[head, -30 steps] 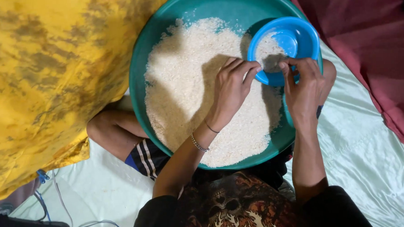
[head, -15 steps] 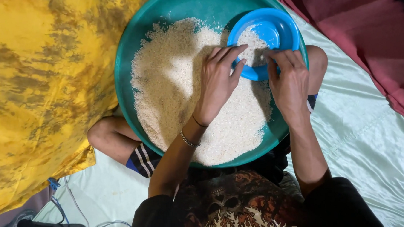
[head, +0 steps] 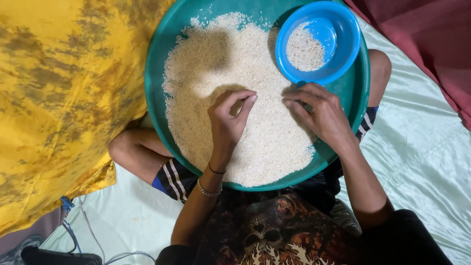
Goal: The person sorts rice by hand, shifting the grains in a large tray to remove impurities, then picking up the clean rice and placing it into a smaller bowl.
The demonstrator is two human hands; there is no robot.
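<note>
Left hand [head: 229,119] palm down on rice [head: 233,89], fingers bent, tips pressed into the grains, grasping nothing that shows. Right hand [head: 317,112] just beside it, fingers curled loosely on the rice at the near edge of a blue bowl [head: 343,30]; whether any grains are pinched, cannot tell. Blue bowl just beyond the right hand, resting inside a big teal basin [head: 159,61], with a small heap of rice in it. Basin under both hands, propped on the lap. Yellow cloth [head: 45,94] left of the left hand, dark red cloth [head: 434,36] right of the right hand.
</note>
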